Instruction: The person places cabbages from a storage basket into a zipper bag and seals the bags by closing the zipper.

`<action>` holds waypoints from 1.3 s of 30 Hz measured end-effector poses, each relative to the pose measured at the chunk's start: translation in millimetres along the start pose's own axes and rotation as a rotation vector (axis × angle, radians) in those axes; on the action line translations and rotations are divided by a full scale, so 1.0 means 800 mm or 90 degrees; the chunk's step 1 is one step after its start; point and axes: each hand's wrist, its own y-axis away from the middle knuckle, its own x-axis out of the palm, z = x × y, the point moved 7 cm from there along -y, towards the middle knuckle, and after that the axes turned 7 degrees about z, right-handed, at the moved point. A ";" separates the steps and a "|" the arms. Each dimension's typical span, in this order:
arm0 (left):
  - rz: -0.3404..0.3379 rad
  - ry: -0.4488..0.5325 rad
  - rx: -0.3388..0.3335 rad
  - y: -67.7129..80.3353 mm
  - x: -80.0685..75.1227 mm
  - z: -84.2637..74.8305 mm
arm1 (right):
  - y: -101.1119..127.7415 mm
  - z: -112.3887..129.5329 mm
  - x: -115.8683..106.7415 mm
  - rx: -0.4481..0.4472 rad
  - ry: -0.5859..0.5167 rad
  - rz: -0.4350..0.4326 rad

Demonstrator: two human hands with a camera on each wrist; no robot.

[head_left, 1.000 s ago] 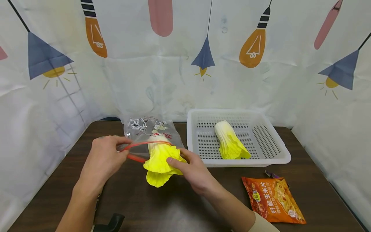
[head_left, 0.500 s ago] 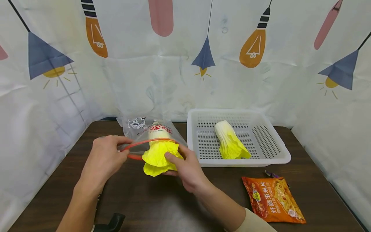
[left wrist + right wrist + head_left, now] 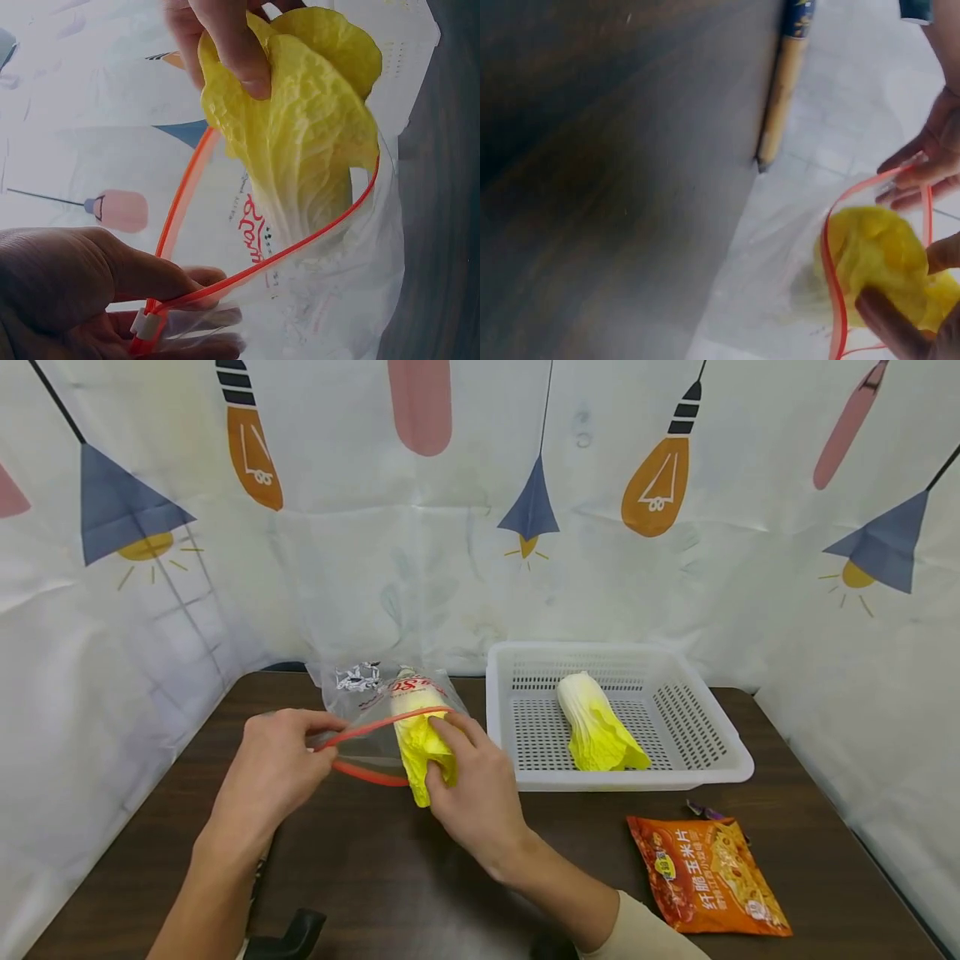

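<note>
The left hand (image 3: 273,768) pinched one corner of the clear zip bag (image 3: 375,714) at its red seal strip (image 3: 371,727), thumb and fingers closed on the plastic, so the mouth stood open toward the person. The right hand (image 3: 468,785) had its grip curled round the yellow leafy end of a napa cabbage (image 3: 423,747), whose pale stem end already lay inside the bag while the leaves stuck out past the red strip. In the left wrist view the strip (image 3: 225,247) looped round the cabbage (image 3: 300,157), with fingertips (image 3: 232,52) pressing the leaves from above.

The bag lay on the dark brown tabletop (image 3: 375,877), just left of a white slotted basket (image 3: 720,760). Inside the basket lay a second napa cabbage (image 3: 596,722), stem toward the back wall. In front of the basket, on its right side, an orange snack packet (image 3: 705,877) lay flat, with a small purple wrapper (image 3: 705,812) between packet and basket. A black object (image 3: 288,939) showed at the near edge, well in front of the bag; what it was could not be told. Behind the basket hung a white cloth backdrop (image 3: 480,552) printed with lamps and bulbs. Nothing stood between the bag and the basket.
</note>
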 end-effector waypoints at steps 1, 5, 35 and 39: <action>-0.001 -0.001 0.002 0.000 0.000 0.000 | 0.000 0.005 -0.002 -0.024 0.040 -0.015; 0.005 -0.001 0.005 0.000 0.000 0.001 | -0.004 0.021 -0.004 -0.117 0.195 -0.064; -0.004 0.007 -0.002 -0.002 0.001 0.003 | -0.030 0.004 0.036 -0.175 0.452 0.087; -0.026 0.014 -0.008 -0.002 -0.001 0.003 | -0.029 -0.001 0.045 -0.136 0.417 0.175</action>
